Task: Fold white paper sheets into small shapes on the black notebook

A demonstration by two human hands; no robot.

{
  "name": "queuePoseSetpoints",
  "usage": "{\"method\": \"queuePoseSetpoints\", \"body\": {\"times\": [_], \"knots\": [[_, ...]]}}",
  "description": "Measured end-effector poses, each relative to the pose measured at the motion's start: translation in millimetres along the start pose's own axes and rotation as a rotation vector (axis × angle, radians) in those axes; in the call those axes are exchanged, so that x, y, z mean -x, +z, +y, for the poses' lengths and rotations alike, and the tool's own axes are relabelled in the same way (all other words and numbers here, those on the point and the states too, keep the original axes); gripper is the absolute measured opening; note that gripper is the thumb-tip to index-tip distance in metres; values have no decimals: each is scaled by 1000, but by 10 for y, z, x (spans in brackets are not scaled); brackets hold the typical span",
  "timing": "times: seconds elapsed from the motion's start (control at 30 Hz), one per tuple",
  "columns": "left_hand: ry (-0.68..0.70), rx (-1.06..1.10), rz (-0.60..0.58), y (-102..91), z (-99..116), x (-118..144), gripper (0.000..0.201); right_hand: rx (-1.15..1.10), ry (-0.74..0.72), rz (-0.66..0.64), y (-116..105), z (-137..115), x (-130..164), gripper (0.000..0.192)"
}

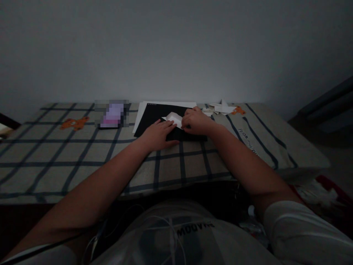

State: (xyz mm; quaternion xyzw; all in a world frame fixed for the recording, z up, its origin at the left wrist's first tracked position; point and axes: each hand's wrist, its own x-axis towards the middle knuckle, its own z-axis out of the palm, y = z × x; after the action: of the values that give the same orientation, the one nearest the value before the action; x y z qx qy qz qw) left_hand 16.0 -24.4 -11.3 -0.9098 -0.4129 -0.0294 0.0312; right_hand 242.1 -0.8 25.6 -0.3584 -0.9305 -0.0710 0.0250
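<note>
Now I see my left hand (158, 134) pressed flat on a small folded white paper (173, 119), right hand (196, 121) pinching its far edge, black rectangular sheet (154, 117) beneath both, white paper scraps (220, 108) just beyond the right hand.

Both bare forearms are stretched forward from the lower corners of the frame and meet near the centre. The left hand (157, 134) is laid flat, palm down, fingers extended together. The right hand (196, 122) is curled, knuckles raised, fingertips pressed down just beside it.
</note>
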Motion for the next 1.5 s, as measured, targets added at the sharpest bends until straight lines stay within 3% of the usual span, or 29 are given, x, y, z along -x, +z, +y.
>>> {"method": "queuePoseSetpoints", "body": {"times": [0.4,1.0,1.27,1.5], "knots": [[-2,-26,16,15,-6,-1,84,25,22,86,80,61,-30,26],[-22,-30,51,10,30,-9,78,102,-15,-21,-3,-42,-3,29],[-2,-54,103,69,34,-11,79,110,-39,24,20,-119,-9,34],[-26,-38,106,81,42,-19,79,103,63,43,41,-182,-71,42]]}}
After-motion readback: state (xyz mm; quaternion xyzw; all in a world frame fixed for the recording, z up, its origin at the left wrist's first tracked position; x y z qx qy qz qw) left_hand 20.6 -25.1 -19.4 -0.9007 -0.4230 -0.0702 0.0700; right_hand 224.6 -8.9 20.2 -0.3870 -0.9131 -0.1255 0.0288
